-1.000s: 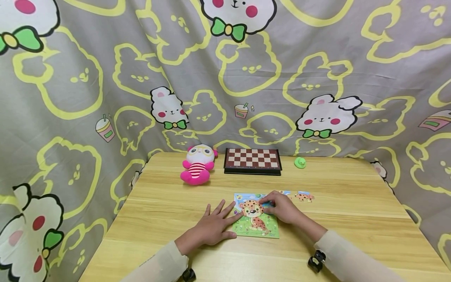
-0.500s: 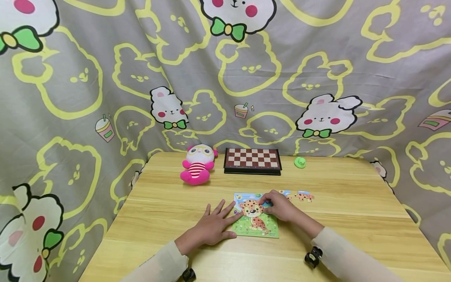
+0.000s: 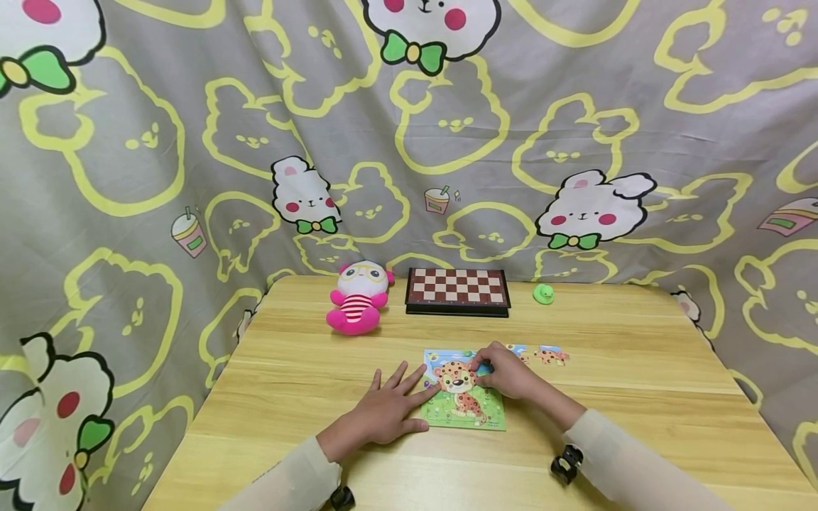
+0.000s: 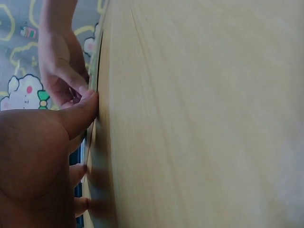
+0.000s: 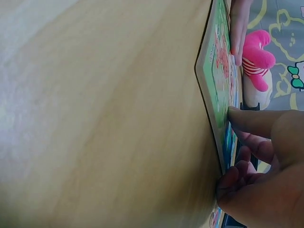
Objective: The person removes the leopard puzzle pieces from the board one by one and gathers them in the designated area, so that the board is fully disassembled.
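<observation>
A jigsaw puzzle of a cartoon leopard on green grass (image 3: 441, 415) lies flat on the table in the head view. My left hand (image 3: 390, 413) is spread at its left side, fingertips over the edge and thumb by the lower corner. At the upper right of the picture, thumb and bent index finger of my right hand (image 3: 508, 372) pinch a puzzle piece near the leopard's ear; the hand hides most of it. In the right wrist view, the right thumb (image 5: 249, 121) meets the puzzle's surface, the other fingers curled beside it.
Loose leopard puzzle pieces (image 3: 551, 355) lie just beyond the right hand. Along the back stand a pink panda plush (image 3: 356, 301), a chessboard box (image 3: 458, 292) and a small green duck (image 3: 544, 294). A patterned curtain (image 3: 383, 142) rises behind the wooden table (image 3: 281, 426).
The right hand and wrist have shifted slightly left, its fingers staying at the same corner of the puzzle. The left hand stays in place.
</observation>
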Demonstrator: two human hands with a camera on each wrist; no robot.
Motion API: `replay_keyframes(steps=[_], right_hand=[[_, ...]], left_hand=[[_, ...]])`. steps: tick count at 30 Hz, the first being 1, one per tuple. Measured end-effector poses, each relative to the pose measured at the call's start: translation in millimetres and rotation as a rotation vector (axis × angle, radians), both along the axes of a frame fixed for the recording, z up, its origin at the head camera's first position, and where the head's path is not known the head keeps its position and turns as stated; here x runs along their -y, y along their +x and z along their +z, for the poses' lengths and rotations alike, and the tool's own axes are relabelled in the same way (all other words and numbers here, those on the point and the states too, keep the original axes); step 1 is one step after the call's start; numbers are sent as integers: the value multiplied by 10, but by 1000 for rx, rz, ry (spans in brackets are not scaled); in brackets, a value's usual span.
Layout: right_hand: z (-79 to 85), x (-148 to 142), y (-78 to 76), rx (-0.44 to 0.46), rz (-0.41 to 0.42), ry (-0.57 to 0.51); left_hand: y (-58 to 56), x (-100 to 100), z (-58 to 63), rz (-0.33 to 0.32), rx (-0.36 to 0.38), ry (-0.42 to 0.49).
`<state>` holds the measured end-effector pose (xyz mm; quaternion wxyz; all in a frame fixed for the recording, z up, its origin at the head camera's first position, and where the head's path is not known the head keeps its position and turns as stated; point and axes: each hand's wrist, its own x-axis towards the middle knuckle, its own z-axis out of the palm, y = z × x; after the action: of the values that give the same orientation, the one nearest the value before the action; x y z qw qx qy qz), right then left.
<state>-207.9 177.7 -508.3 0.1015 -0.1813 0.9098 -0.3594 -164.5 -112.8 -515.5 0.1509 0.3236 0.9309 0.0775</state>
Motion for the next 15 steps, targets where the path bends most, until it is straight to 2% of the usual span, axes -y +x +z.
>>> replay_keyframes(steps=[15], right_hand=[[15, 8, -64, 1, 28, 34]], left_hand=[[-4, 18, -43, -12, -15, 21]])
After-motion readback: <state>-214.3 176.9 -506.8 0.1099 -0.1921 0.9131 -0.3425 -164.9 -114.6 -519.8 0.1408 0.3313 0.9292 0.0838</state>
